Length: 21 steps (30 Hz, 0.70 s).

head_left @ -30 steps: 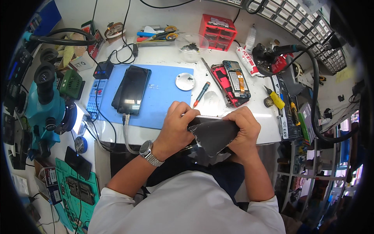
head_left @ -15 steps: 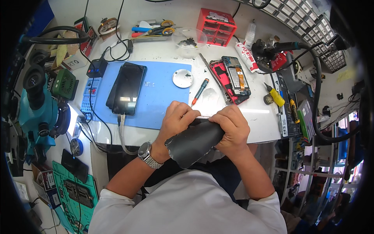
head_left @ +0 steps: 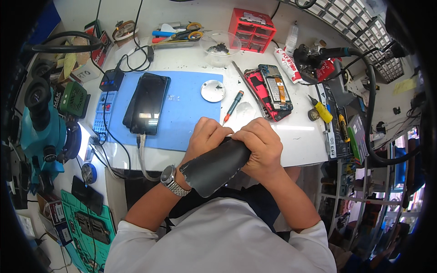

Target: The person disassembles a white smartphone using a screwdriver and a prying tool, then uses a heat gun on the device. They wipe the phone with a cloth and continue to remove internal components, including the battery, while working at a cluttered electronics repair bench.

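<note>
A black flexible sheet (head_left: 214,169) with ragged, chipped edges curls below my hands. At its upper right, my right hand (head_left: 260,144) pinches it with bent fingers. My left hand (head_left: 205,139), with a metal watch (head_left: 169,178) on the wrist, is closed at the sheet's upper left, partly behind it; what its fingers grip is hidden. The fingertips of both hands nearly meet at the table's near edge. Just beyond them lies a screwdriver (head_left: 234,107) with a dark teal and orange handle. An opened phone (head_left: 275,91) with exposed battery and a red-pink frame (head_left: 259,86) lies farther right.
Two dark phones (head_left: 149,102) lie on a blue mat (head_left: 186,123), a cable plugged into one. A round white lid (head_left: 212,91) is nearby. Behind stand a clear tub (head_left: 220,51) and a red drawer box (head_left: 252,31). A teal microscope (head_left: 38,123) stands left.
My right hand has moved left, closer to my left hand. The black sheet has shifted left and tilts more steeply.
</note>
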Each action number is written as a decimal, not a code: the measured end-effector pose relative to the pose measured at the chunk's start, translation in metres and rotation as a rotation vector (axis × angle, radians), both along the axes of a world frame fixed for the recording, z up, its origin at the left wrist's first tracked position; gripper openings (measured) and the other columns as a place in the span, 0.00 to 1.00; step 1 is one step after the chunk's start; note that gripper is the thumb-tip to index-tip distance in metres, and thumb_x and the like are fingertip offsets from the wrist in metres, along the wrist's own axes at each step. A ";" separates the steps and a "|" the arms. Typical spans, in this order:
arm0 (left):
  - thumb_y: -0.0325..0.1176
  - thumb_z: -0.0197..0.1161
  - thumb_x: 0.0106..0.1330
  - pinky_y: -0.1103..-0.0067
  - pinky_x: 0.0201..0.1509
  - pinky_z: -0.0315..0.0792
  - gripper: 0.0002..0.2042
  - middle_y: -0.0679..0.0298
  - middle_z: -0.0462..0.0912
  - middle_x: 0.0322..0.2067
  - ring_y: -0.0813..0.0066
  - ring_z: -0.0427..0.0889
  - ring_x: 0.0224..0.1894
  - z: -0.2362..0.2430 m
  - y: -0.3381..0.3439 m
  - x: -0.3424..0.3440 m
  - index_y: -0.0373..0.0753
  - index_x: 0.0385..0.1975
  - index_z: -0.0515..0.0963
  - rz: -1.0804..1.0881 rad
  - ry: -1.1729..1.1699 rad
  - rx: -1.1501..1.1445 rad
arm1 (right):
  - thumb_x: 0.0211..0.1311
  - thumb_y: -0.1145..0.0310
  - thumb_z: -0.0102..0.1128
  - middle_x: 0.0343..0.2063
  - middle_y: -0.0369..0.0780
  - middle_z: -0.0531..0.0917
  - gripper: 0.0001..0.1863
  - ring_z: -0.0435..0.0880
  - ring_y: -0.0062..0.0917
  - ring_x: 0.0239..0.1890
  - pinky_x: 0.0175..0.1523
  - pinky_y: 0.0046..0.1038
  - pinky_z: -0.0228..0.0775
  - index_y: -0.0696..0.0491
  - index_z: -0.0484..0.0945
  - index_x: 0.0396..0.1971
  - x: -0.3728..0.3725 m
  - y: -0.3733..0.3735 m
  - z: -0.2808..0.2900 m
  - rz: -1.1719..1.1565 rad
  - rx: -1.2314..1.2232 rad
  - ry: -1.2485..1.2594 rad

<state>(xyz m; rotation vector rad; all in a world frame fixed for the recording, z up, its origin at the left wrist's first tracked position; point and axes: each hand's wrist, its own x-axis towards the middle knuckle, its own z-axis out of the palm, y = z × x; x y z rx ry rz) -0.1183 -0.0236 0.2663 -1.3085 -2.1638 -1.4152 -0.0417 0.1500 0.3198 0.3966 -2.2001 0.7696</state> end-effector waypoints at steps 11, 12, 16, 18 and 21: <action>0.28 0.82 0.68 0.68 0.44 0.82 0.60 0.56 0.83 0.38 0.66 0.86 0.38 -0.018 -0.002 -0.007 0.38 0.89 0.37 -0.087 -0.023 0.150 | 0.42 0.76 0.80 0.30 0.39 0.81 0.17 0.81 0.36 0.33 0.39 0.37 0.74 0.56 0.84 0.35 -0.011 -0.011 -0.001 0.026 -0.026 0.006; 0.28 0.82 0.68 0.68 0.44 0.82 0.62 0.56 0.83 0.37 0.65 0.86 0.37 -0.016 -0.002 -0.007 0.38 0.89 0.35 -0.080 0.001 0.138 | 0.42 0.76 0.81 0.30 0.39 0.81 0.17 0.81 0.36 0.33 0.39 0.37 0.74 0.56 0.85 0.35 -0.012 -0.012 -0.001 0.031 -0.031 0.010; 0.27 0.82 0.68 0.67 0.45 0.82 0.62 0.56 0.82 0.38 0.65 0.85 0.38 -0.017 -0.003 -0.006 0.35 0.89 0.34 -0.119 -0.048 0.170 | 0.40 0.75 0.83 0.30 0.40 0.80 0.19 0.80 0.36 0.33 0.39 0.37 0.73 0.56 0.85 0.35 -0.018 -0.018 -0.002 0.037 -0.030 0.014; 0.26 0.81 0.68 0.67 0.46 0.82 0.62 0.56 0.81 0.39 0.64 0.85 0.38 -0.017 -0.002 -0.005 0.34 0.89 0.34 -0.109 -0.047 0.178 | 0.39 0.74 0.84 0.30 0.40 0.80 0.19 0.80 0.36 0.33 0.39 0.37 0.73 0.56 0.85 0.35 -0.020 -0.020 -0.001 0.059 -0.045 0.003; 0.25 0.80 0.68 0.66 0.50 0.82 0.61 0.58 0.79 0.40 0.64 0.83 0.38 -0.014 -0.001 -0.001 0.31 0.88 0.34 -0.076 -0.010 0.182 | 0.39 0.78 0.85 0.30 0.40 0.84 0.19 0.83 0.35 0.33 0.36 0.35 0.75 0.56 0.88 0.35 -0.022 -0.022 -0.003 0.068 -0.047 -0.009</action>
